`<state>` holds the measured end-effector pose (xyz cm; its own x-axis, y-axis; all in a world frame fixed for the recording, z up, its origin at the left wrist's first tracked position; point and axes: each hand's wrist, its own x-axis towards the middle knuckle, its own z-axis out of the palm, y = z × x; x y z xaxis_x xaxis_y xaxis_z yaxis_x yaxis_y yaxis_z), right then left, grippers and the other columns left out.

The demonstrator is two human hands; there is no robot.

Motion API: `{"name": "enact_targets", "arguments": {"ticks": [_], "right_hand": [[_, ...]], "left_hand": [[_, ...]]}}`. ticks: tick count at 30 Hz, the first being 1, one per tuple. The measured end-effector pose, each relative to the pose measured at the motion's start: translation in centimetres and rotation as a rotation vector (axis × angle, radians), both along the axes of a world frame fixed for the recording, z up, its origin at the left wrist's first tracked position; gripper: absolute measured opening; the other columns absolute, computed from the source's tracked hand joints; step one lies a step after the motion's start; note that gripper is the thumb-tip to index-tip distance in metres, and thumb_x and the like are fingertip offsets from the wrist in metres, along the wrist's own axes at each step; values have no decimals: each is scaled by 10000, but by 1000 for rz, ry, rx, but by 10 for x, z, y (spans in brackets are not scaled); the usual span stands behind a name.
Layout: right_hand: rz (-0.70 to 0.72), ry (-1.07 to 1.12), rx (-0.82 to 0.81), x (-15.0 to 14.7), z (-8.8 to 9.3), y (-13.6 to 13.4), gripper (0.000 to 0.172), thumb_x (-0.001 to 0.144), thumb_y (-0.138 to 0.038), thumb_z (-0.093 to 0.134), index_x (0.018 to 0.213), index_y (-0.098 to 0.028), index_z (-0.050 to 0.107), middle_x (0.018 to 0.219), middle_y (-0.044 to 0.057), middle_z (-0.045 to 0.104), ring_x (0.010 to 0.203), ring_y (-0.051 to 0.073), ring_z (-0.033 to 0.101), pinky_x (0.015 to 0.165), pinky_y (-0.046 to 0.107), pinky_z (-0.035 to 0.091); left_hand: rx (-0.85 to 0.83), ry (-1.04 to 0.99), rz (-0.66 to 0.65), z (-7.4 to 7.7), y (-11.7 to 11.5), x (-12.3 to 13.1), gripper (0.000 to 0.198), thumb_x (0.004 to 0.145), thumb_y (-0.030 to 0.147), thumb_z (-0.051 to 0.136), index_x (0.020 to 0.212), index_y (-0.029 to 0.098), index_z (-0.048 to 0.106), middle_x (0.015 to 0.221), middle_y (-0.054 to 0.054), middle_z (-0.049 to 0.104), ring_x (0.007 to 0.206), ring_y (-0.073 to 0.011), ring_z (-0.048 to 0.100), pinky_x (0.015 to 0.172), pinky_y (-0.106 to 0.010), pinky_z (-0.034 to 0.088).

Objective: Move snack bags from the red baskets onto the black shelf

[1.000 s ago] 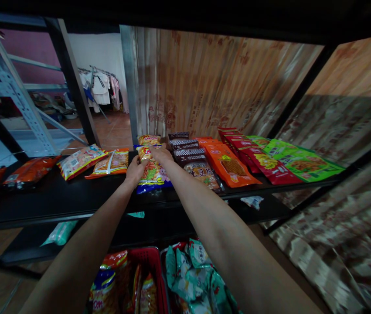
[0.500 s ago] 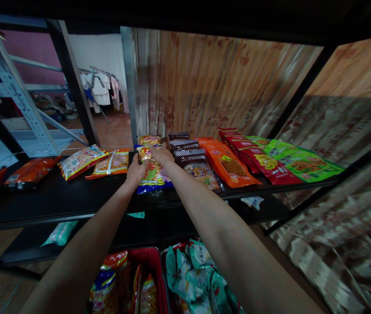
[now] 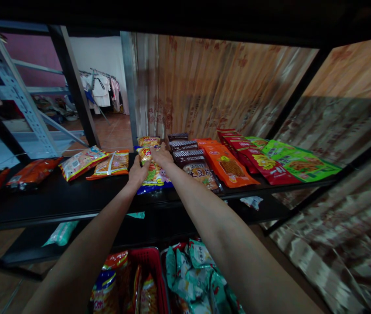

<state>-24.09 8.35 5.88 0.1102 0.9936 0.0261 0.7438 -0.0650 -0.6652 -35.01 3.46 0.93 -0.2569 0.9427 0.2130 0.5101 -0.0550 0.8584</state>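
Both my arms reach onto a black shelf [image 3: 74, 198]. My left hand [image 3: 137, 171] grips the left edge of a yellow and blue snack packet [image 3: 155, 174] lying on the shelf. My right hand [image 3: 161, 155] pinches the packet's top edge, fingers closed on it. Behind it lies another yellow packet [image 3: 148, 141]. To the right sit dark checkered packets [image 3: 185, 149], then an orange packet [image 3: 229, 165].
Red packets [image 3: 263, 161] and green packets [image 3: 298, 161] fill the shelf's right end; several orange and pale packets [image 3: 83, 160] lie at the left. Below me stands a red basket [image 3: 151, 261] of snack bags beside teal bags [image 3: 198, 274]. A curtain [image 3: 211, 83] hangs behind.
Hardly anything differs; both hands stay on the yellow and blue packet, and the view has shifted slightly.
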Motion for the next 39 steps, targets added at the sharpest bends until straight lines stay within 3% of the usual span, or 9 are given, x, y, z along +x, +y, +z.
{"name": "enact_targets", "arguments": {"ticks": [5, 9, 16, 19, 23, 27, 32, 35, 39], "right_hand": [[17, -40, 96, -2, 4, -5, 671, 896, -517, 342, 1445, -147, 226, 1385, 193, 455, 1294, 321, 429, 1038, 466, 359], [41, -78, 182, -1, 8, -14, 574, 911, -434, 359, 1409, -157, 294, 1317, 161, 517, 1258, 296, 458, 1035, 427, 371], [167, -108, 291, 11, 13, -45, 478, 920, -285, 364, 1372, -133, 401, 1369, 149, 475, 1285, 284, 423, 1085, 407, 327], [207, -110, 387, 15, 10, -64, 467, 907, -219, 363, 1355, -111, 438, 1384, 137, 466, 1309, 247, 398, 1117, 368, 286], [278, -86, 461, 19, -2, -102, 467, 909, -214, 346, 1359, -157, 453, 1444, 85, 416, 1364, 206, 329, 1138, 356, 252], [386, -62, 443, 19, -29, -155, 431, 907, -221, 349, 1298, -221, 531, 1445, 39, 432, 1371, 186, 332, 1133, 369, 280], [516, 29, 427, 17, -94, -230, 401, 900, -205, 348, 1209, -245, 602, 1416, 32, 474, 1324, 159, 408, 1121, 351, 322], [525, 50, 275, 15, -144, -271, 379, 872, -164, 391, 1148, -237, 641, 1370, 54, 521, 1257, 165, 490, 1082, 329, 380], [607, 15, -26, 13, -204, -321, 338, 838, -89, 439, 1055, -173, 685, 1210, 98, 639, 1141, 186, 587, 1013, 322, 432]], "left_hand": [[-8, 162, 53, 9, -13, 7, 554, 898, 368, 415, 1364, 70, 393, 1344, -227, 515, 1252, -336, 481, 1022, -438, 356], [66, 192, 49, 4, -22, 9, 481, 900, 320, 406, 1329, 105, 441, 1318, -191, 548, 1233, -312, 503, 1025, -426, 366], [112, 174, 56, -1, -38, 9, 506, 894, 314, 429, 1358, 113, 423, 1410, -168, 463, 1328, -275, 401, 1102, -388, 293], [162, 182, 52, -3, -58, 9, 492, 893, 307, 429, 1345, 115, 445, 1423, -153, 451, 1353, -253, 366, 1125, -363, 263], [381, 198, -2, -15, -104, 11, 404, 892, 238, 386, 1262, 166, 530, 1349, -104, 528, 1293, -198, 437, 1118, -331, 287], [434, 200, -15, -44, -159, 15, 347, 881, 175, 352, 1120, 197, 602, 1192, -90, 622, 1169, -179, 534, 1061, -344, 372], [302, 159, 0, -108, -225, 17, 298, 831, 143, 420, 1056, 198, 608, 1099, -101, 641, 1091, -200, 571, 983, -359, 445], [82, 220, -47, -150, -261, 17, 277, 820, 156, 460, 1044, 198, 616, 1097, -118, 636, 1061, -218, 583, 951, -360, 465], [-359, 451, -67, -195, -301, 6, 339, 845, 138, 411, 1120, 158, 609, 1231, -145, 591, 1188, -225, 526, 980, -340, 436]]}}
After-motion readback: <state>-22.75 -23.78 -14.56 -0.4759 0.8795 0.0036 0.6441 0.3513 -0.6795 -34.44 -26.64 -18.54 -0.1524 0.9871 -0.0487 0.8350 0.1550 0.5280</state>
